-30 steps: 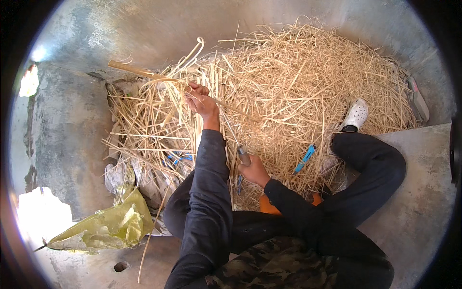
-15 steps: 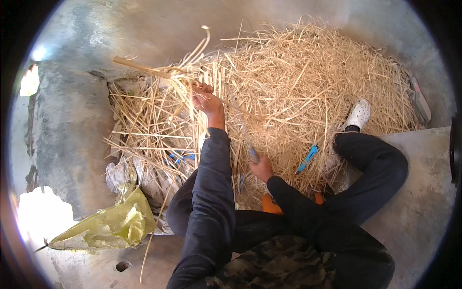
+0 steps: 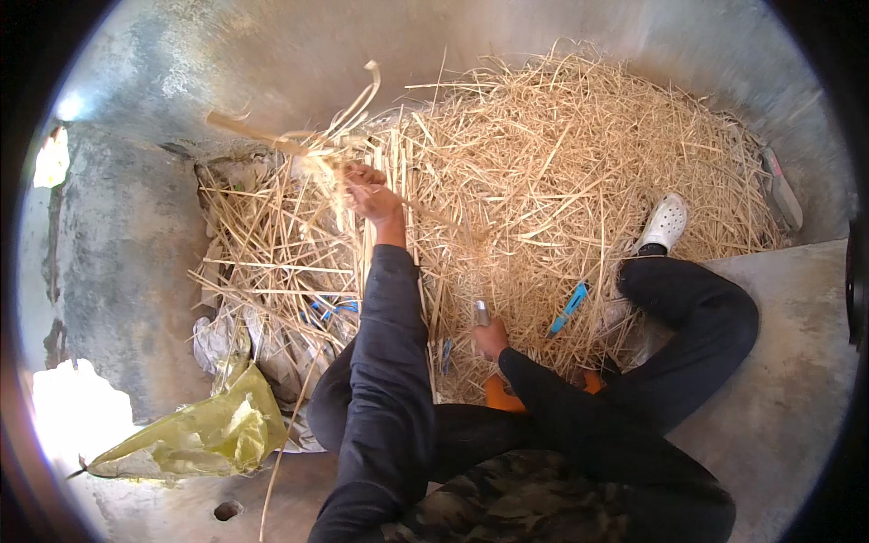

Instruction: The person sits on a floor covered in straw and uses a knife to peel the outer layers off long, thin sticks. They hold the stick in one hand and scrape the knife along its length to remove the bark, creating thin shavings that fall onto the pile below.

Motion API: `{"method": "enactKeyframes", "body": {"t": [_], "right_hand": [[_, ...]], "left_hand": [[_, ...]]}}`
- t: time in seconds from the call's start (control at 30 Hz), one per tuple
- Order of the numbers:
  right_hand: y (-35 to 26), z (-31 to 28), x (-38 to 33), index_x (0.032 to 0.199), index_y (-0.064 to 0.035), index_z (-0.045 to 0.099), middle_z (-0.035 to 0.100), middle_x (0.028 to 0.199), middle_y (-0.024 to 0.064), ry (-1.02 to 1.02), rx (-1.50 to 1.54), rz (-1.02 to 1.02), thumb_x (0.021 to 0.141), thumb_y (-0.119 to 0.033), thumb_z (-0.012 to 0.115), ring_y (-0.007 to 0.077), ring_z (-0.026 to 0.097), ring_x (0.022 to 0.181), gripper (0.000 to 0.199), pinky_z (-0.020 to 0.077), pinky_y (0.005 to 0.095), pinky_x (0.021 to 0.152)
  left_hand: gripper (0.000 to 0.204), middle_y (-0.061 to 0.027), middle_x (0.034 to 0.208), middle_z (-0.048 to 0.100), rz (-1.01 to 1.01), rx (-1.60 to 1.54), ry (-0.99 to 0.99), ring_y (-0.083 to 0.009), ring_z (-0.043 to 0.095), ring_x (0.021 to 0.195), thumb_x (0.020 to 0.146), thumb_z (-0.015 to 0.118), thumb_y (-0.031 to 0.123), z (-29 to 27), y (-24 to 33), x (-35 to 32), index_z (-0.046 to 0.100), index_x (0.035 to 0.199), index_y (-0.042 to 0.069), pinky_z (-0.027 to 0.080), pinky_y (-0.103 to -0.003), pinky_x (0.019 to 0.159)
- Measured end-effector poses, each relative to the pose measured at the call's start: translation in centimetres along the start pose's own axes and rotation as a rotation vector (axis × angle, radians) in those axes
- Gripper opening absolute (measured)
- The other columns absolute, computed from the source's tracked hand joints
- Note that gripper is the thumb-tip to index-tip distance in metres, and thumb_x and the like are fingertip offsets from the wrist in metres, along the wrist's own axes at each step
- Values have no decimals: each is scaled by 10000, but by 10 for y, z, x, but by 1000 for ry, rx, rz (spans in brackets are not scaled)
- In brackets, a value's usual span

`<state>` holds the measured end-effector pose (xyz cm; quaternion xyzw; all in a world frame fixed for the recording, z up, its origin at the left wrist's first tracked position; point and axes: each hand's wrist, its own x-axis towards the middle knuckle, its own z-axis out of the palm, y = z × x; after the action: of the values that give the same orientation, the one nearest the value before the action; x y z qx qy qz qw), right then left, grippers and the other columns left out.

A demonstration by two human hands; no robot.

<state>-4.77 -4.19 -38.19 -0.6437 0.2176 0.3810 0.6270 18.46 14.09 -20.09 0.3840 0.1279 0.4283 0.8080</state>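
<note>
My left hand (image 3: pixel 373 197), raised over the left pile, is closed around pale split-bamboo strips (image 3: pixel 312 163). Their curled, frayed ends spread beyond my fingers to the upper left, and one strip slants from the hand toward the lower right. Lower down, between my legs, my right hand (image 3: pixel 491 338) grips a knife (image 3: pixel 482 313); its metal part by the grip shows, while the blade is blurred against the shavings. To the right of that hand a blue cutter (image 3: pixel 568 309) lies on the shavings. Something orange (image 3: pixel 501 395) is partly hidden under my right forearm.
A large heap of shavings (image 3: pixel 579 154) covers the middle and right. Longer strips (image 3: pixel 262 217) lie crisscrossed at left. A torn yellow sheet (image 3: pixel 199 439) is at lower left, near a hole (image 3: pixel 227 511) in the concrete. My white clog (image 3: pixel 665 222) rests on the heap's edge.
My left hand has moved slightly left and down with the strips. The knife's long blade, visible earlier, now appears shorter and blurred. The whole view has shifted a little.
</note>
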Motion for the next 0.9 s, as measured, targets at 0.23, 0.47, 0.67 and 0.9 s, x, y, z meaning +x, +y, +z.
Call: {"method": "enactKeyframes", "body": {"t": [0.23,0.47,0.67,0.9], "right_hand": [[-38,26,-27,726,69,538,539,604,144,-8,-129,-410,718,-140,584,263,569,519,214,435,422,491],[33,-15,26,737,84,554,542,598,163,195,-404,-358,698,-126,596,291,578,565,218,440,422,558],[-13,9,-13,654,49,521,503,536,105,33,63,-78,723,-132,581,224,529,470,203,401,386,451],[-41,-1,-32,623,-25,470,476,523,48,-159,417,68,754,-121,559,141,489,418,186,363,327,370]], "left_hand": [[337,34,549,295,193,138,-12,-70,250,456,966,425,358,-24,21,15,393,744,106,205,-234,402],[319,28,614,418,90,6,25,-32,333,454,938,504,393,-22,1,9,481,844,89,238,-178,384],[288,48,595,370,97,37,-83,-58,320,472,965,422,356,-23,6,6,459,793,128,261,-222,410],[280,49,613,365,52,91,-221,-39,302,487,954,481,353,22,-5,-28,452,839,100,241,-194,435]]}}
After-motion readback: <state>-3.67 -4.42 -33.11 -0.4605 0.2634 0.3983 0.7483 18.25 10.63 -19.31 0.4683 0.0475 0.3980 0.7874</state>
